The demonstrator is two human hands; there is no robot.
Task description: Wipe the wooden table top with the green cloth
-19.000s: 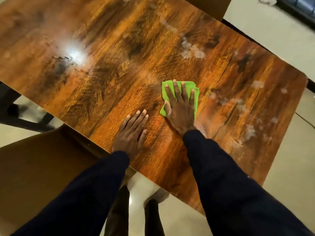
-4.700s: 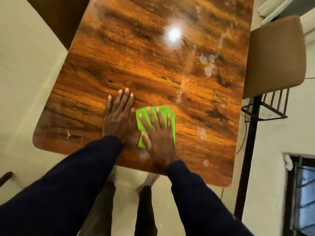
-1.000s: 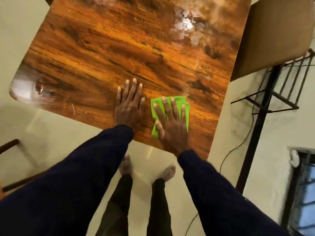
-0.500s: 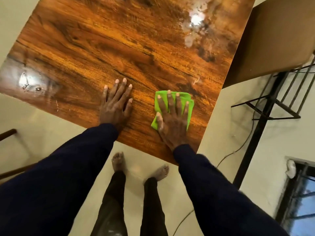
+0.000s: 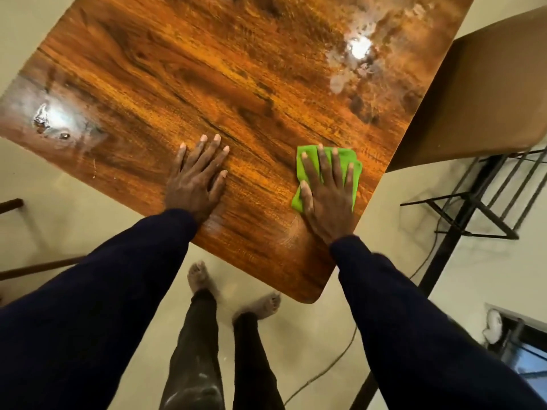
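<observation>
Where the green cloth [image 5: 344, 156] lies: flat on the wooden table top [image 5: 236, 69], close to the edge that runs down the table's right side. The table's rounded near corner is at about 6 o'clock from it. The cloth is folded into a small pad, and green shows past the fingertips and beside the thumb.
Right hand [image 5: 327, 196]: palm down on top of the cloth, pressing it to the wood. The fingers are straight and slightly spread, pointing to 12 o'clock, and the thumb lies along the cloth's left border.
Left hand [image 5: 195, 182]: palm down on the bare wood at 9 o'clock from the cloth and well apart from it. The fingers are straight and fanned, pointing to about 1 o'clock. It holds nothing.
Sleeves: dark blue, covering both arms to the wrists and coming into view from 7 and 5 o'clock.
Table surface: glossy orange-brown grain. One bright light reflection [image 5: 359, 48] is at 1 o'clock from the cloth, with whitish smears around it. Another reflection [image 5: 50, 116] is at 10 o'clock from the left hand, near the left corner. Faint pale streaks lie on the wood between the two wrists.
Chair [image 5: 473, 99]: a tan panel at 2 o'clock from the cloth, just beside the table's right edge, with a black metal frame [image 5: 473, 202] below it.
Floor [image 5: 74, 217]: pale. The person's two bare feet [image 5: 198, 276] stand on it just off the near edge of the table, below dark trousers. A thin cable [image 5: 325, 368] runs across the floor at 5 o'clock from the feet.
</observation>
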